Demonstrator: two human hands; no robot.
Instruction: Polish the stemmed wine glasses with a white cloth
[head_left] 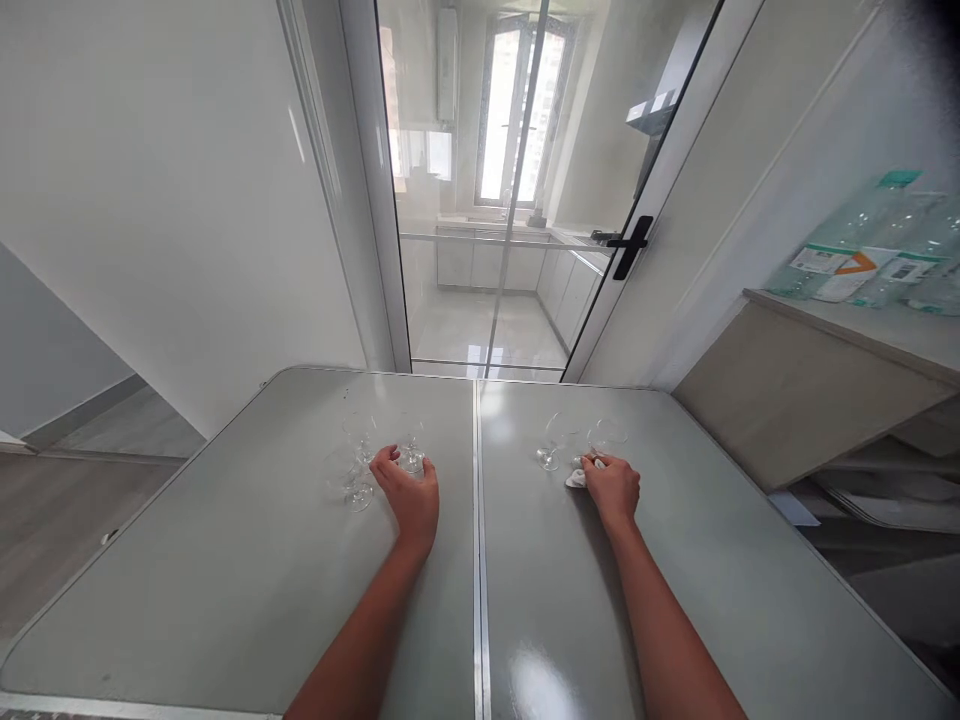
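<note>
Several clear stemmed glasses stand on a grey folding table [300, 600]. My left hand [409, 495] is curled around the base of one glass [411, 452] on the left half; two more glasses [358, 470] stand just to its left. My right hand [613, 487] is closed on a small white cloth [577, 478] pressed to the tabletop on the right half. Right beside that hand stand two other glasses: one [553, 440] to the left and one [606, 436] just beyond the fingers.
A seam [477, 560] splits the table down the middle. Beyond the far edge is a glass sliding door [517, 200] with a black handle, opening onto a kitchen. At the right a shelf [847, 340] carries plastic water bottles [877, 250].
</note>
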